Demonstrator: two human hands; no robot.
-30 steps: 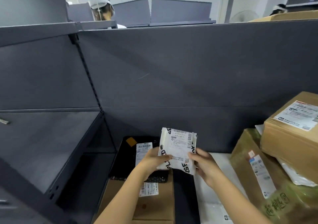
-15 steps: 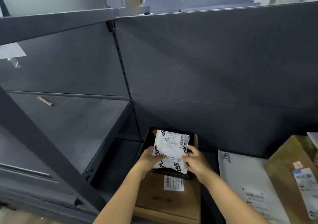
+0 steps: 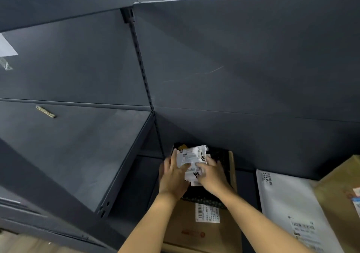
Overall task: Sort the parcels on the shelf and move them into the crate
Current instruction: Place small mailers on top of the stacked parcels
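A small white plastic parcel [image 3: 191,156] with black lettering and a barcode label lies on a black bubble mailer [image 3: 220,159]. My left hand [image 3: 173,175] holds its left edge with the thumb on top. My right hand [image 3: 211,173] grips its lower right part. Under the black mailer sits a brown cardboard box [image 3: 202,233] with a white label. No crate is in view.
A large white mailer [image 3: 288,204] lies to the right, beside a brown paper-wrapped parcel [image 3: 339,200] at the right edge. Dark grey shelf boards [image 3: 78,145] stand to the left, with a slotted upright [image 3: 144,81] and a grey back panel behind.
Both hands have lowered the white parcel from upright in the air down and forward onto the black mailer. The camera has tilted down and to the left.
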